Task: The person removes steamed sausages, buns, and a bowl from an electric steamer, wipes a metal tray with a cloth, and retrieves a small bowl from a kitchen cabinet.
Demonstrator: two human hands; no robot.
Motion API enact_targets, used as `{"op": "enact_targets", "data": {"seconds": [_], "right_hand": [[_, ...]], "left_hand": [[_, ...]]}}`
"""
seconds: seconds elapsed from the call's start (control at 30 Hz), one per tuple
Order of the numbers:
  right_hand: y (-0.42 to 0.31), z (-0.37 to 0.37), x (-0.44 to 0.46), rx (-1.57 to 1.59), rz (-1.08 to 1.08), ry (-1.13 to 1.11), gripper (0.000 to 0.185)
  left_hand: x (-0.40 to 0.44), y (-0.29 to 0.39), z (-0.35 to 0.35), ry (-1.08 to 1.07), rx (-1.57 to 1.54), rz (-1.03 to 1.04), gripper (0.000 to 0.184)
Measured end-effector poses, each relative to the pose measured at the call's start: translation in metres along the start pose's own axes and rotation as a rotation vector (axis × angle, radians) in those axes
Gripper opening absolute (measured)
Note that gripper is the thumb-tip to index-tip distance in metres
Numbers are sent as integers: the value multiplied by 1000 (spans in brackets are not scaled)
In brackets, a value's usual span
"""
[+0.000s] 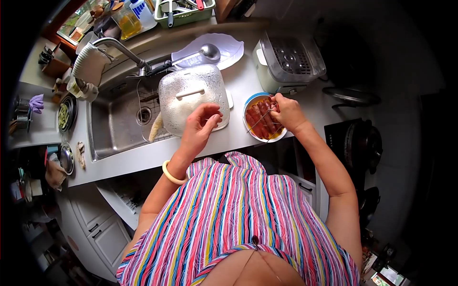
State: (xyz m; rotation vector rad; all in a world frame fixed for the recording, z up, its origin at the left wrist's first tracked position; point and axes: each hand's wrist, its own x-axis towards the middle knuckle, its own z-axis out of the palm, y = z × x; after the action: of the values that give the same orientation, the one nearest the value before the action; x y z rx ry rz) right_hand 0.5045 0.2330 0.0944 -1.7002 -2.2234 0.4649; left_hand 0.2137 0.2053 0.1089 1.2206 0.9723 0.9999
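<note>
A round bowl [247, 106] with a blue and white rim stands near the counter's front edge and holds several reddish-brown sausage-like pieces [260, 118] in yellowish liquid. My right hand [287, 113] is at the bowl's right side, fingers pinched round thin metal sticks [261, 121] that cross over the food. My left hand [203, 125], fingers curled and apart, hovers over the front right part of a steamed-up clear lid [179, 82] with a white handle. I see nothing in that hand. The lid covers a square white container.
A sink [112, 121] with a faucet [125, 50] lies left of the lidded container. Behind are a ladle [210, 53] on a white leaf-shaped tray [231, 47] and a white appliance [267, 71] with a clear cover. A stove with a dark pot [365, 145] is at right.
</note>
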Motion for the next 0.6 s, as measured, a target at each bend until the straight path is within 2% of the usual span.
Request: {"op": "enact_targets", "data": {"seconds": [0.37, 0.6], "right_hand": [[25, 35, 4, -76, -39, 17, 28], [20, 2, -3, 7, -82, 142, 31]], "left_hand": [[-10, -1, -10, 115, 29, -30, 19], [-11, -1, -15, 161, 65, -61, 19]]}}
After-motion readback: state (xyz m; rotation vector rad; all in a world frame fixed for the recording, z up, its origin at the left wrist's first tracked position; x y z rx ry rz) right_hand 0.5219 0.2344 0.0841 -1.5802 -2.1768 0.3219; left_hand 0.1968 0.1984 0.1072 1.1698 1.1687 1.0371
